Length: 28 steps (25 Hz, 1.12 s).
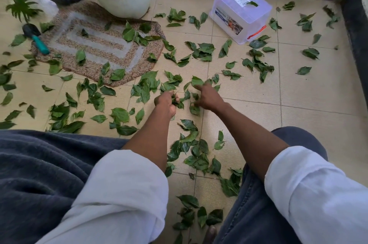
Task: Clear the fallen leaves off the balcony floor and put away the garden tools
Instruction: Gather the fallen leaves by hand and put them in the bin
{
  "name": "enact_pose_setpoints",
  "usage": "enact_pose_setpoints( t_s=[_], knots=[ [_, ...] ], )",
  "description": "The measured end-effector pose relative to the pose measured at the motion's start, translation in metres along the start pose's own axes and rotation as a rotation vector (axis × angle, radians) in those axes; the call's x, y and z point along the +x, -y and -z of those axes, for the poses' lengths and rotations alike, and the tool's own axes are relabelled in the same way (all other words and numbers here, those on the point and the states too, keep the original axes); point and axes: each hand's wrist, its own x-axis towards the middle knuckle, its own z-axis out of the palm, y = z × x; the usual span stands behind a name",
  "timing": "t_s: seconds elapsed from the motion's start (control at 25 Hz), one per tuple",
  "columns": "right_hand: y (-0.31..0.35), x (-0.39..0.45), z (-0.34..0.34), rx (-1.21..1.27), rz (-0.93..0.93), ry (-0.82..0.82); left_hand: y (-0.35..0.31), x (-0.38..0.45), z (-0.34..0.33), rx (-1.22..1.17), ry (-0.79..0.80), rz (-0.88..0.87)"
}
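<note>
Soft even daylight, faint shadows, wide-angle bending at edges, slight blur

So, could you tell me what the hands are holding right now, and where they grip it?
The left hand grips a small bunch of green leaves in its curled fingers. The right hand reaches into leaves on the floor; whether it grips any cannot be told.

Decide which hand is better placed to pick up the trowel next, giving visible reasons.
Left, probably. The trowel lies on the mat's far left edge, on the left hand's side, though that hand already grips leaves; the right hand is farther away.
</note>
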Motion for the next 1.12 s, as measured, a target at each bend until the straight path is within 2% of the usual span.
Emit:
enact_pose_setpoints(
  t_s=[0.08, 0.16, 0.24, 0.32, 0.44, 0.52, 0.6, 0.72, 0.76, 0.8, 0.84, 0.92, 1.04, 1.12],
  knots=[
    [-0.008, -0.002, -0.023, -0.132, 0.117, 0.057, 0.002, 0.002, 0.001, 0.024, 0.01, 0.0],
    [-0.017, -0.005, -0.035, -0.211, 0.245, 0.012, 0.002, 0.003, 0.001, 0.065, 0.019, -0.017],
    [-0.018, -0.007, -0.036, -0.159, 0.229, -0.025, 0.002, 0.004, 0.001, 0.096, 0.048, -0.017],
    [-0.012, -0.004, -0.029, 0.036, 0.093, -0.101, 0.003, 0.006, 0.002, 0.143, 0.072, -0.014],
    [0.014, -0.001, -0.01, 0.609, -0.061, -0.199, 0.006, 0.008, 0.003, 0.28, 0.101, -0.025],
    [0.038, -0.002, -0.002, 0.874, -0.07, -0.118, 0.007, 0.006, -0.001, 0.323, 0.158, -0.028],
    [0.057, -0.005, -0.001, 0.879, -0.071, -0.019, 0.006, 0.002, -0.005, 0.265, 0.196, -0.029],
    [0.057, -0.004, 0.007, 0.884, -0.069, 0.22, -0.004, 0.01, -0.002, 0.193, 0.106, -0.044],
    [0.054, -0.001, 0.01, 0.922, -0.059, 0.262, -0.008, 0.015, 0.003, 0.162, 0.061, -0.049],
    [0.05, 0.003, 0.012, 0.925, -0.054, 0.228, -0.011, 0.02, 0.008, 0.118, 0.03, -0.046],
    [0.044, 0.011, 0.01, 0.807, -0.048, 0.114, -0.013, 0.023, 0.012, 0.068, 0.008, -0.04],
    [0.038, 0.021, -0.003, 0.368, -0.006, -0.077, -0.015, 0.025, 0.02, 0.01, -0.003, -0.039],
    [0.032, 0.015, -0.042, -0.02, 0.147, -0.011, -0.014, 0.022, 0.026, 0.021, 0.013, -0.041],
    [0.026, 0.007, -0.057, -0.185, 0.283, -0.051, -0.015, 0.022, 0.03, 0.026, 0.003, -0.038]
  ],
)
